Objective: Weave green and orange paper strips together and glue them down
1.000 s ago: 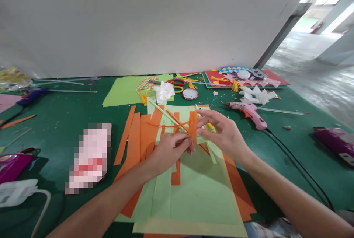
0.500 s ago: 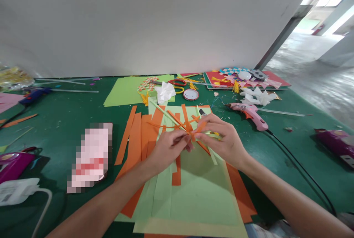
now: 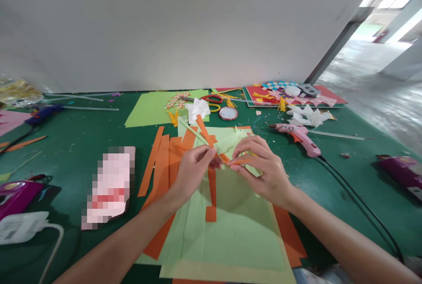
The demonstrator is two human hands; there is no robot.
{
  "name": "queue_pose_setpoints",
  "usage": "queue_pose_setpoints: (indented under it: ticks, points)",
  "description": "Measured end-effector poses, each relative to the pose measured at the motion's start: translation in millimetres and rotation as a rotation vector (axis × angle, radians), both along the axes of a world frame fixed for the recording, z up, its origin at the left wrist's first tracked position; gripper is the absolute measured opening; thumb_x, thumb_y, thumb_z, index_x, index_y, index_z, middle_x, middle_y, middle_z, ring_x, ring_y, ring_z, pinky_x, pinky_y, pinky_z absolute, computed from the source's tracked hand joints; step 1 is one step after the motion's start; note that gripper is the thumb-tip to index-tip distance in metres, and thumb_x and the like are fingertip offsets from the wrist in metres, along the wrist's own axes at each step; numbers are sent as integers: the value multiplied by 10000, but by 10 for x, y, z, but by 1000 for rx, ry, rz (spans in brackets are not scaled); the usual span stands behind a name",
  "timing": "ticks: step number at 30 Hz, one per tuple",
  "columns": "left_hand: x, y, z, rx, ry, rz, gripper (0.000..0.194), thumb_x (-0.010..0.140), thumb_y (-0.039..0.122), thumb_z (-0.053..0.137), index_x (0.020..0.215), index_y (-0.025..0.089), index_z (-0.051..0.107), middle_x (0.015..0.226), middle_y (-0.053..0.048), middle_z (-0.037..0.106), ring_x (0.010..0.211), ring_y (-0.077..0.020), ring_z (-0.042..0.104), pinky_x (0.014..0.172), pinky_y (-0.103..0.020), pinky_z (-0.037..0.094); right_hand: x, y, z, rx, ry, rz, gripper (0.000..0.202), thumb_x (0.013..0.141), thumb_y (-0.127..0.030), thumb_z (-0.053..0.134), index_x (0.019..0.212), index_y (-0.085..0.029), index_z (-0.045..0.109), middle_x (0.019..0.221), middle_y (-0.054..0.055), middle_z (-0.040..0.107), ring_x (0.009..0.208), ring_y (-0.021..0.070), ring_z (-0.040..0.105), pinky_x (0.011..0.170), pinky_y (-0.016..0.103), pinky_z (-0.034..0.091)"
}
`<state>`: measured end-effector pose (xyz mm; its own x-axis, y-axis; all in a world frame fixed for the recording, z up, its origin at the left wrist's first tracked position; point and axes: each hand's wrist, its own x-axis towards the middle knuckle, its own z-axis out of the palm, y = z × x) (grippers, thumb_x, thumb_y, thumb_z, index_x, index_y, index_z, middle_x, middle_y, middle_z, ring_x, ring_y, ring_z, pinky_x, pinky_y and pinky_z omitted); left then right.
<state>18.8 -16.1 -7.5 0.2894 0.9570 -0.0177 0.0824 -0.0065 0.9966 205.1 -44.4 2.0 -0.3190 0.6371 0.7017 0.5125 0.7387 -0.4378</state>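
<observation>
My left hand (image 3: 200,167) pinches narrow orange paper strips (image 3: 205,130) together with a pale green strip (image 3: 194,132), which stick out toward the far side. To its right, my right hand (image 3: 260,165) grips an orange strip end between thumb and fingers. Where the strips meet is partly covered by my fingers. Beneath both hands lie light green paper sheets (image 3: 244,235). More orange strips (image 3: 161,156) lie flat beside my left hand, and one orange strip (image 3: 212,196) rests on the green sheets below it.
A pink glue gun (image 3: 301,136) with a black cord lies to the right. Behind my hands are a crumpled white tissue (image 3: 197,110), scissors (image 3: 211,98) and a round tin (image 3: 228,113). At left are a blurred-out pink phone-shaped item (image 3: 110,187) and a white charger (image 3: 24,227).
My left hand has shifted slightly left and the strips in it have turned. My right hand has moved a little apart from it, drawing the orange strip end rightward.
</observation>
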Motion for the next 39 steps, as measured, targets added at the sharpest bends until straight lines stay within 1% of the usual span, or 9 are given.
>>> queue_pose_setpoints:
  ticks: [4,11,16,20,24,27,31,35,39]
  points:
    - [0,-1,-11,24,-6,62,293,901,346,571,688,154,636,666,-13,679,626,-129,640,649,-242,516,-9,2,-24,-49,-19,-30,94,844,-183,646,755,-202,664,804,37,669,824,196,558,878,449,413]
    - [13,-25,31,35,-34,32,295,907,339,561,684,156,626,690,-14,698,642,-130,649,647,-226,518,-21,22,-8,-435,116,-11,278,936,-257,505,688,-196,616,721,23,605,720,162,531,695,316,409]
    - [12,-14,16,15,-117,4,282,915,339,564,711,160,642,717,-21,697,659,-131,655,662,-240,535,-24,26,-8,-676,303,-12,291,914,-332,552,661,-200,609,669,-21,571,664,128,498,649,273,374]
    - [9,-7,7,-38,-187,23,258,909,340,581,747,155,661,750,-30,697,680,-140,669,653,-247,540,-35,30,-15,-805,472,-99,291,875,-393,593,674,-187,635,690,-7,582,689,134,502,650,274,364]
    - [9,-5,5,-42,-201,41,261,914,350,578,767,154,669,782,-39,703,702,-147,673,653,-252,539,-36,53,-72,-853,633,-99,310,863,-431,598,683,-183,644,714,9,588,754,155,533,713,291,390]
    - [10,-13,9,-20,-184,23,266,921,341,568,757,157,667,767,-35,700,698,-143,665,654,-247,537,-34,65,-96,-891,648,-74,308,860,-435,600,694,-180,645,707,9,581,753,155,532,724,294,394]
    - [8,-39,22,29,-120,-5,277,925,331,557,727,161,651,726,-24,689,681,-136,650,648,-239,531,-34,54,-67,-851,485,-71,324,886,-418,566,673,-181,626,728,8,601,722,140,518,683,278,380]
    - [14,-52,38,102,-4,22,283,916,327,564,699,163,643,676,-8,665,646,-119,627,623,-216,508,-40,28,-44,-686,296,-53,314,915,-370,536,666,-193,607,676,-19,584,676,124,508,655,261,368]
    - [21,-47,47,122,38,60,279,906,318,572,680,164,628,654,2,647,633,-110,618,604,-201,499,-42,19,-50,-620,238,-116,302,917,-358,536,684,-193,633,688,-16,613,675,125,520,649,254,376]
